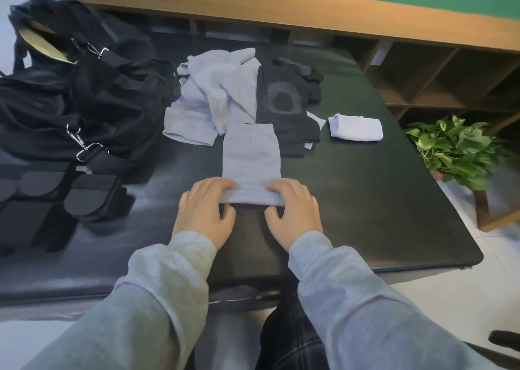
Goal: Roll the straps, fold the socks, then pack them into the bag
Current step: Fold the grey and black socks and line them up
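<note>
A light blue sock (250, 155) lies flat on the black table (365, 200), its near end rolled over. My left hand (204, 212) and my right hand (292, 212) grip that rolled end from either side, fingers curled over it. Behind it lies a heap of light blue socks (213, 93) and black socks (284, 108). One folded light blue sock (356, 127) sits apart to the right. At the far left the black bag (50, 34) stands open, with black straps and metal clips (81, 141) piled in front of it. Rolled black straps (87, 198) rest at the left.
A wooden shelf unit (422, 68) stands behind the table under a green board. A potted green plant (455, 147) sits on the floor to the right of the table. The table's right edge is close to the plant.
</note>
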Available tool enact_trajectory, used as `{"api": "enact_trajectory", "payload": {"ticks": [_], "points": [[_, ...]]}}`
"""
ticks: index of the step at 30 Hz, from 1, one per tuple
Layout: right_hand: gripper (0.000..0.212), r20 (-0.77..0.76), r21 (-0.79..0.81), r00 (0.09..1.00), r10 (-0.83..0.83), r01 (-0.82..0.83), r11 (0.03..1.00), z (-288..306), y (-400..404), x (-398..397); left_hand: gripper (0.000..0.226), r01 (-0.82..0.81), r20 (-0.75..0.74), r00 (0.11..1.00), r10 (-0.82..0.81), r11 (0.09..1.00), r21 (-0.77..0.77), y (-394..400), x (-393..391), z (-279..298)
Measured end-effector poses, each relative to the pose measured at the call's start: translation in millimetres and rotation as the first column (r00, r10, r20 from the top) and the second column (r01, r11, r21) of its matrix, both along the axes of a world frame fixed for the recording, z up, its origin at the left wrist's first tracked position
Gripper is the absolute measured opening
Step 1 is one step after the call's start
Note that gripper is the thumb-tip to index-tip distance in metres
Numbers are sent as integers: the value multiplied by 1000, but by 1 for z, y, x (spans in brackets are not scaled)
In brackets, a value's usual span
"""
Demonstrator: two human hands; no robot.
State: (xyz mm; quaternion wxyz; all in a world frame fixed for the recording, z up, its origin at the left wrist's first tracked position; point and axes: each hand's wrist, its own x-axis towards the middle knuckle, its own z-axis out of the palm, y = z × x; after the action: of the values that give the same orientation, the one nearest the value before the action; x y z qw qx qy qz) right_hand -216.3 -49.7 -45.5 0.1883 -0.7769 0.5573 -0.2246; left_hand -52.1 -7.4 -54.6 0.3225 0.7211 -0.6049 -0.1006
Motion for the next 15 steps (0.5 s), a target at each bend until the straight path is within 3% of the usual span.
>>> {"api": "enact_trajectory", "payload": {"ticks": [8,13,15], "points": [[11,140,85,988,-68,56,995,10,3,0,35,-107,-186,974,126,988,108,1,-2,5],[19,217,215,961,-173,126,969,12,3,-1,38,-140,-240,958,159,986,94,3,-5,12],[25,246,237,950,-192,133,962,13,3,-1,27,-160,-264,948,178,983,89,3,-5,12]]}}
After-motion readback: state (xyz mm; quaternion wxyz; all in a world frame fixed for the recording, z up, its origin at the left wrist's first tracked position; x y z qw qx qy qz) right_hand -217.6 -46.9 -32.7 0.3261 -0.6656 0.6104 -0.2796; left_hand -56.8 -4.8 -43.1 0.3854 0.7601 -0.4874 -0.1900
